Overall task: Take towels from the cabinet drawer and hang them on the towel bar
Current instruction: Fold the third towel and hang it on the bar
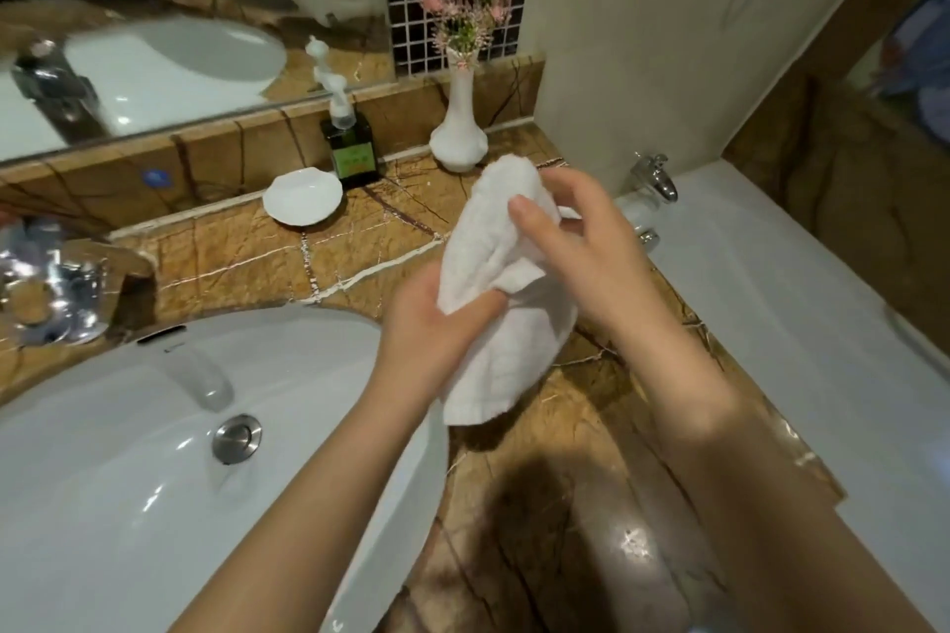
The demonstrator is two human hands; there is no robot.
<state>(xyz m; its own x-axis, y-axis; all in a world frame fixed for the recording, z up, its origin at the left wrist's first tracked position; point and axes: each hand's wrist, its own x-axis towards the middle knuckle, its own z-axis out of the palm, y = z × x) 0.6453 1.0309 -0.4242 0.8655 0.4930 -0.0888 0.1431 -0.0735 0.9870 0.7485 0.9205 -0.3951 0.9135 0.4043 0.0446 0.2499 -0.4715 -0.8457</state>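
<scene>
The white towel [483, 242] is hanging in the air over the brown bench [247, 257], between the sink [128, 478] and the bathtub [771, 283]. The left hand [432, 329] is holding the lower part, its grip closed around the cloth so it is not falling. The right hand [586, 252] is pinching the top part with its thumb, likely to open the folds for hanging. No towel bar is showing here. A white vase [459, 129] and a soap bottle [352, 149] are standing back by the mirror, well apart from the towel.
</scene>
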